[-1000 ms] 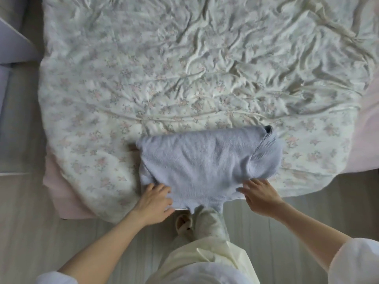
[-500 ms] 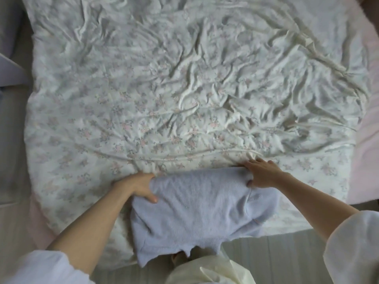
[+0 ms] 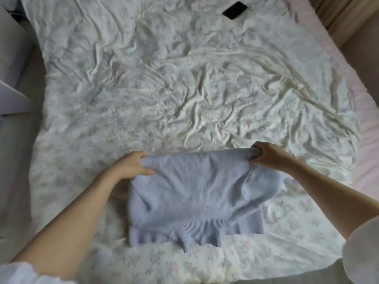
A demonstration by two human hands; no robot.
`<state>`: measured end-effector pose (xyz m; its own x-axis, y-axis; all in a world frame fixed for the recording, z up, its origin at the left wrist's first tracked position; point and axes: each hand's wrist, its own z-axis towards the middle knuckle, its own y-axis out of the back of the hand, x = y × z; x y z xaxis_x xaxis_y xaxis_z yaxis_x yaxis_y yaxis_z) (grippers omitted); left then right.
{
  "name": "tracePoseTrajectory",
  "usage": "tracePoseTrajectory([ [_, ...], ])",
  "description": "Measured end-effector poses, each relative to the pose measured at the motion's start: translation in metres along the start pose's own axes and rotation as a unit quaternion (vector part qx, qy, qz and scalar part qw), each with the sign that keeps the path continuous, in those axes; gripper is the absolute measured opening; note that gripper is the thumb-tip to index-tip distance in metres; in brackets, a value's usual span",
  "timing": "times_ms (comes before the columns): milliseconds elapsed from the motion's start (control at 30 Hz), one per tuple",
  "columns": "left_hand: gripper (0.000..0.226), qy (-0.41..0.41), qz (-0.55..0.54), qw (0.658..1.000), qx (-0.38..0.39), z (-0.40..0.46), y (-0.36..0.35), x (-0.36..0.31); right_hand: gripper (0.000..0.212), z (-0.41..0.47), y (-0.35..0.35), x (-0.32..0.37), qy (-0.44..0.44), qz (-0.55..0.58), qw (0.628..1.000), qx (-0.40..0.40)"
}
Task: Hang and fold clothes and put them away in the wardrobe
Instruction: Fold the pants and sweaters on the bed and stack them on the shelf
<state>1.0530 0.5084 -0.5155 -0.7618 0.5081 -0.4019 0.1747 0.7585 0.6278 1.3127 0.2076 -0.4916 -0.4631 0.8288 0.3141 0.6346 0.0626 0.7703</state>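
Observation:
A pale lilac knitted sweater [image 3: 196, 193], partly folded, lies on the near part of the bed's flowered white sheet [image 3: 184, 95]. Its ribbed hem and a ribbed cuff point toward me. My left hand [image 3: 131, 166] grips the sweater's far left corner, thumb on top of the knit. My right hand [image 3: 266, 155] grips the far right corner, fingers curled round a bunch of the fabric. The far edge is lifted taut between both hands.
A black phone [image 3: 234, 10] lies at the far side of the bed. A pink mattress edge [image 3: 367, 156] shows on the right. Pale furniture [image 3: 12, 58] and floor run along the left side of the bed.
My hands left the sweater's near edge, moved to its far edge and took hold of the corners. The view shifted forward over the bed, bringing the phone into sight.

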Motion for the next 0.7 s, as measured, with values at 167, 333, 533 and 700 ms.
tracePoseTrajectory([
  [167,0.053,0.033,0.144,0.97,-0.194,0.029,0.006,-0.034,0.052,0.033,-0.011,0.002,-0.071,0.114,0.977,-0.164],
  [333,0.067,-0.061,0.193,0.972,-0.124,0.015,-0.066,-0.049,0.059,0.006,-0.061,-0.021,-0.204,0.189,0.946,-0.164],
  [533,0.084,-0.016,0.226,0.974,0.024,-0.025,-0.158,-0.042,0.046,-0.03,-0.124,-0.03,-0.304,0.389,0.865,-0.092],
  [700,0.077,-0.015,0.22,0.974,0.052,-0.031,-0.163,-0.037,0.028,-0.028,-0.1,0.007,-0.291,0.433,0.844,-0.124],
])
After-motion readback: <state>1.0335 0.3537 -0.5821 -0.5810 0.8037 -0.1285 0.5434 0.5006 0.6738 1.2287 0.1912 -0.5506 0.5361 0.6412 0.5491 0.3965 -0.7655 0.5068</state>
